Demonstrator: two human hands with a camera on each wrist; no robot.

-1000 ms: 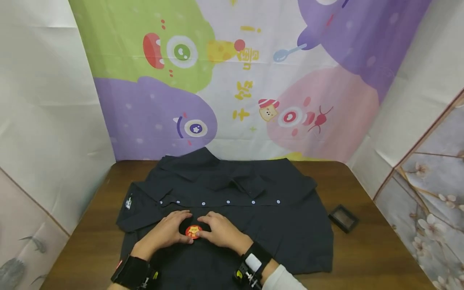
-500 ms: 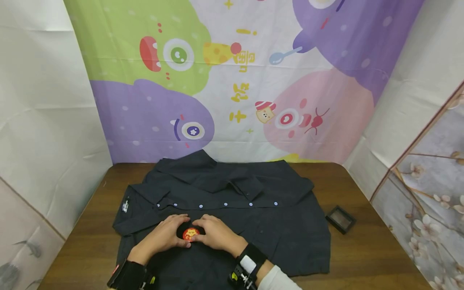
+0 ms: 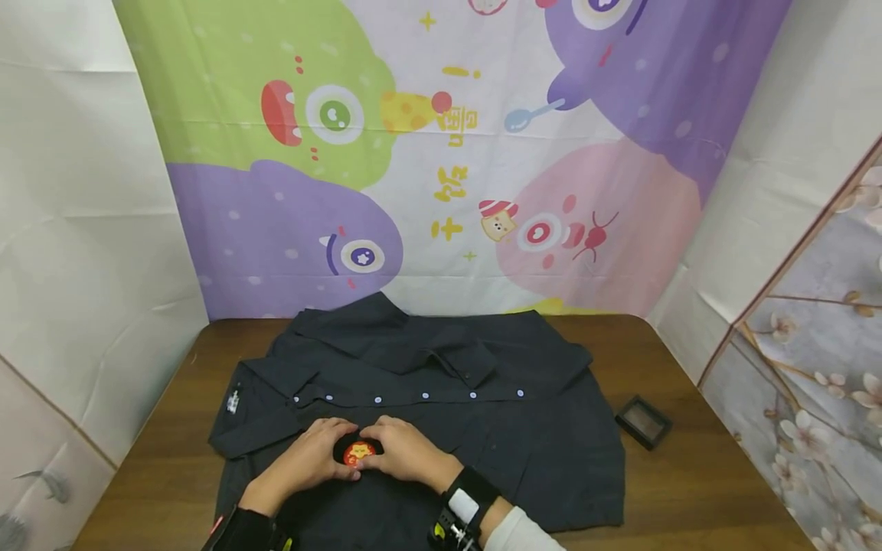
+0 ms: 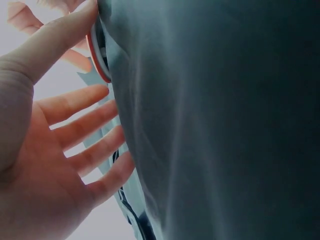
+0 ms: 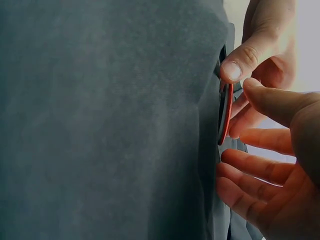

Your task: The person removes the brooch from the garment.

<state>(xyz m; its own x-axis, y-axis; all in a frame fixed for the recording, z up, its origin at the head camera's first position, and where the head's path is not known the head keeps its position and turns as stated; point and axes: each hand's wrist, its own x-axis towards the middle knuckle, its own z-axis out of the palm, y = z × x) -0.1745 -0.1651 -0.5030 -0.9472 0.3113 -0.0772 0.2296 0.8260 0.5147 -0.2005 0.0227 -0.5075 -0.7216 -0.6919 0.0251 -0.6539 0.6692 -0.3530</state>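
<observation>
The badge (image 3: pixel 359 453), a round red disc with a yellow figure, is located on the dark shirt (image 3: pixel 524 444), on the near side of the row of buttons (image 3: pixel 425 396). The left hand (image 3: pixel 311 453) and the right hand (image 3: pixel 408 453) frame it from opposite sides. Both hands are partly spread, with fingers loosely bent and separated; neither shows a closed grip. The left thumb touches the badge rim; the right thumb lies at its face, and the wrist views do not settle how firmly it presses. The remaining fingertips sit at the cloth or just above it. This two-sided arrangement probably steadies the badge and limits tilt while exposing its face for inspection. Seen edge-on, the badge appears slightly raised from the cloth; whether it is fastened cannot be determined. The shirt lies spread across the table (image 3: pixel 703 490), which likely provides firm backing and leaves the front accessible. A small black box (image 3: pixel 644 422) rests on the table just beside the shirt's right edge, apart from both hands, where it presumably does not obstruct handling.
</observation>
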